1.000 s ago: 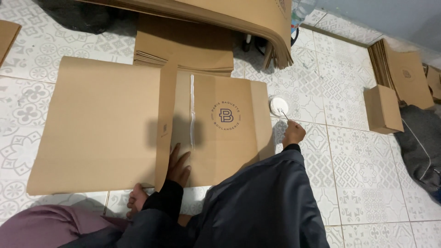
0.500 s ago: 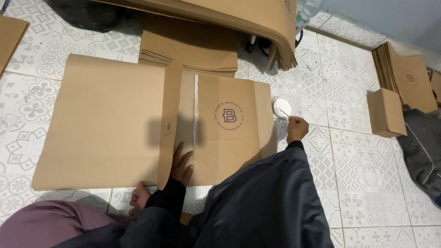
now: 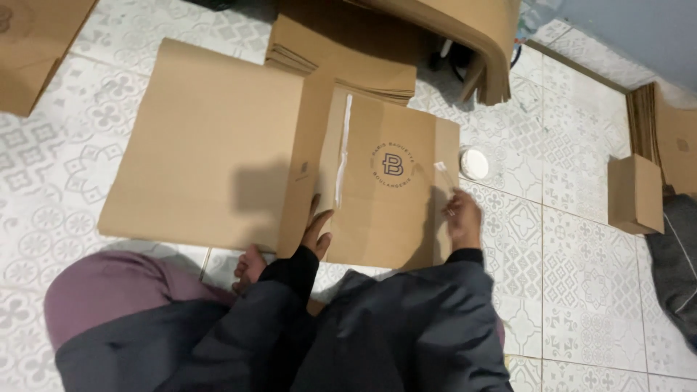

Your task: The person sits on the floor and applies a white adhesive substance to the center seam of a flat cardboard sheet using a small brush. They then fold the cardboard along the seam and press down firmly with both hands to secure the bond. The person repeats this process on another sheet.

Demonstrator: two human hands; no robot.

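A large flat cardboard box blank (image 3: pixel 218 152) lies on the tiled floor in front of me, with a round printed mark on its right panel and a strip of clear tape (image 3: pixel 341 156) along a seam. My left hand (image 3: pixel 316 229) presses flat on the near edge of the middle flap. My right hand (image 3: pixel 462 218) is at the right edge of the cardboard, fingers pinched on a thin clear strip of tape (image 3: pixel 441 170). A white tape roll (image 3: pixel 475 162) lies on the floor just beyond that hand.
A stack of flat cardboard blanks (image 3: pixel 341 58) lies beyond the box, with a bigger curved pile (image 3: pixel 465 29) behind it. A small folded box (image 3: pixel 634 194) stands at the right beside upright cardboard sheets (image 3: pixel 664 138). More cardboard (image 3: pixel 36 43) sits at the far left. Dark cloth (image 3: pixel 675 254) lies at the right edge.
My right hand has come back from the white tape roll toward the cardboard's right edge, now pinching a clear strip. The left hand stays pressed on the flap.
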